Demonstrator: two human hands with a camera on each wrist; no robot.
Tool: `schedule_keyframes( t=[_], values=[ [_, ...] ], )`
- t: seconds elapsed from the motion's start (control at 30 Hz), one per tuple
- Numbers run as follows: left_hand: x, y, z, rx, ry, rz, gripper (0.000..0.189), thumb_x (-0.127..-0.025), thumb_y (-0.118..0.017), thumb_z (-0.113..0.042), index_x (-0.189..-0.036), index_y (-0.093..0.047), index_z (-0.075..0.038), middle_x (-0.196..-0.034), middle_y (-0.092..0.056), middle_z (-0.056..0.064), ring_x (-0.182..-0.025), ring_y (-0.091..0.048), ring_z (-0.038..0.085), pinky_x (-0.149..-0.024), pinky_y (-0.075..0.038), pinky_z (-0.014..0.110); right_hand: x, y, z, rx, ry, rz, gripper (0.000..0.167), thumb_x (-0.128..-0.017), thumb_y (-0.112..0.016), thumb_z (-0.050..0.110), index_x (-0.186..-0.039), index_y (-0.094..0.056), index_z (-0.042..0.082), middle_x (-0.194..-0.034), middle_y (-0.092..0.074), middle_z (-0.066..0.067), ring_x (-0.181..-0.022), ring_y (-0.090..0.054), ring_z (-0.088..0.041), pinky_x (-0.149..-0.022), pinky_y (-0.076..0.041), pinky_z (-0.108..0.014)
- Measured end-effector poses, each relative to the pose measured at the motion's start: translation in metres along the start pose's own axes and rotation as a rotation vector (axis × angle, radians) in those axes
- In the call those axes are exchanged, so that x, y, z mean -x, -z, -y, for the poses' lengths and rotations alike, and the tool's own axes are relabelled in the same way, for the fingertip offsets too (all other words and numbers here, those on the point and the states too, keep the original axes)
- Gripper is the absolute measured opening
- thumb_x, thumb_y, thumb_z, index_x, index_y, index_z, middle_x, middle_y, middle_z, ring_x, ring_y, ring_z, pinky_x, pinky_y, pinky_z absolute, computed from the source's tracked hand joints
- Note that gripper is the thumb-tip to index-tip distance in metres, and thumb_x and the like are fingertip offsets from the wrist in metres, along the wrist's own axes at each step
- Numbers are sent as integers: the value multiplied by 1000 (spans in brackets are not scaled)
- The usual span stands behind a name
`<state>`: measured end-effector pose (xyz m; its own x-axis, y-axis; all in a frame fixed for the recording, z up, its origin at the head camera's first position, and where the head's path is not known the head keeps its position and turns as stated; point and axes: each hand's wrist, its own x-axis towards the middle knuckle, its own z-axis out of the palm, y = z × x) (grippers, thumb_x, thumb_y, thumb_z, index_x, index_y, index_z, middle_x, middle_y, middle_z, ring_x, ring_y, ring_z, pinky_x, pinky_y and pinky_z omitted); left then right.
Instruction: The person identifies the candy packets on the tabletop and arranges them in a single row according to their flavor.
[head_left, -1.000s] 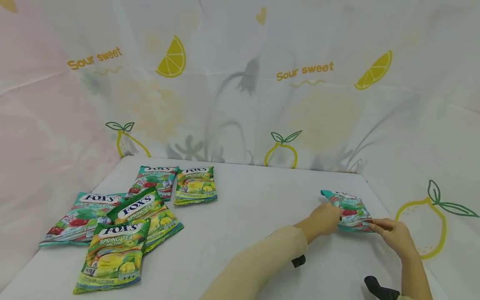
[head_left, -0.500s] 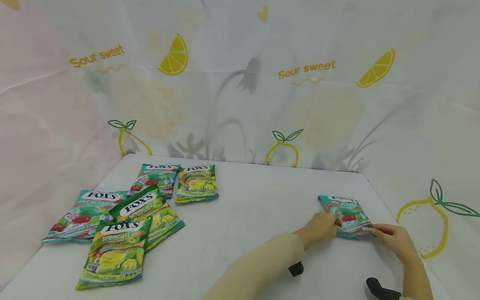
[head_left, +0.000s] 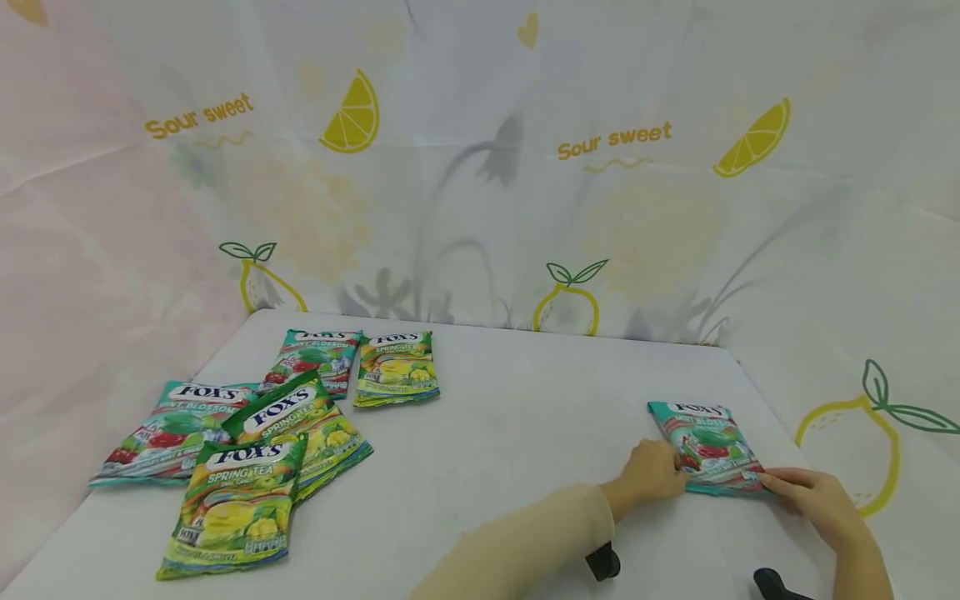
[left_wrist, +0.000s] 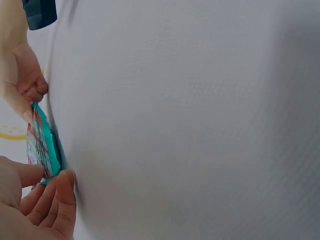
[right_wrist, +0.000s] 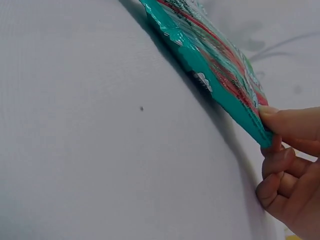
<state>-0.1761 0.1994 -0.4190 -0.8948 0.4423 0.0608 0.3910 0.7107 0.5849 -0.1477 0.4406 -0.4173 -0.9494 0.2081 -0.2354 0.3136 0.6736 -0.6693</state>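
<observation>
A teal Fox's Mint Blossom candy bag (head_left: 708, 446) lies face up at the right side of the white table. My left hand (head_left: 648, 475) pinches its near left corner; in the left wrist view, thumb and fingers of the left hand (left_wrist: 37, 200) close on the teal edge. At the near right corner, my right hand (head_left: 817, 504) pinches the bag between thumb and fingers. The right wrist view shows that grip of the right hand (right_wrist: 292, 160) closely, with the bag's edge (right_wrist: 220, 92) tilted a little off the table.
On the left, two more teal Mint Blossom bags (head_left: 168, 433) (head_left: 311, 358) and several green-yellow Spring Tea bags (head_left: 228, 512) lie grouped, some overlapping. A printed lemon cloth (head_left: 450, 167) hangs behind and beside the white table (head_left: 495, 467).
Both hands have drawn the teal candy bag toward the near edge and slightly right. It lies flatter and straighter than before. The other bags have stayed in place.
</observation>
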Motion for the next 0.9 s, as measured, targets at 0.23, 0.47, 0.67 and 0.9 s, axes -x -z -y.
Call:
schedule_keyframes(
  t=[0.23, 0.47, 0.67, 0.9],
  values=[
    [8, -4, -6, 154, 35, -86, 7, -81, -71, -14, -77, -70, -9, -70, -64, -7, -61, -49, 0, -53, -38, 12, 3, 3, -5, -48, -35, 8, 47, -88, -62, 26, -109, -58, -16, -88, -65, -3, -69, -50, -1, -61, -48, -21],
    [12, -12, -8, 266, 124, -83, 5, -79, -72, -13, -74, -72, -10, -67, -62, -9, -61, -48, -1, -53, -38, 14, 8, 6, -10, -43, -78, 21, 48, -88, -62, 29, -106, -60, -16, -87, -65, -1, -68, -50, -2, -60, -47, -21],
    [13, -13, -6, 259, 132, -85, 11, -79, -72, -12, -69, -72, -9, -63, -61, -8, -60, -49, 0, -52, -40, 14, 10, 6, -10, -76, -83, 27, 43, -89, -61, 27, -102, -64, -13, -83, -62, 6, -68, -48, -3, -61, -47, -20],
    [10, -9, -6, 157, 126, -95, 19, -79, -73, -18, -62, -68, -10, -56, -57, -8, -53, -46, 0, -48, -35, 13, 9, 5, -8, -66, -92, -2, 42, -88, -61, 28, -99, -64, -13, -77, -58, 6, -67, -47, -6, -59, -45, -22]
  ],
)
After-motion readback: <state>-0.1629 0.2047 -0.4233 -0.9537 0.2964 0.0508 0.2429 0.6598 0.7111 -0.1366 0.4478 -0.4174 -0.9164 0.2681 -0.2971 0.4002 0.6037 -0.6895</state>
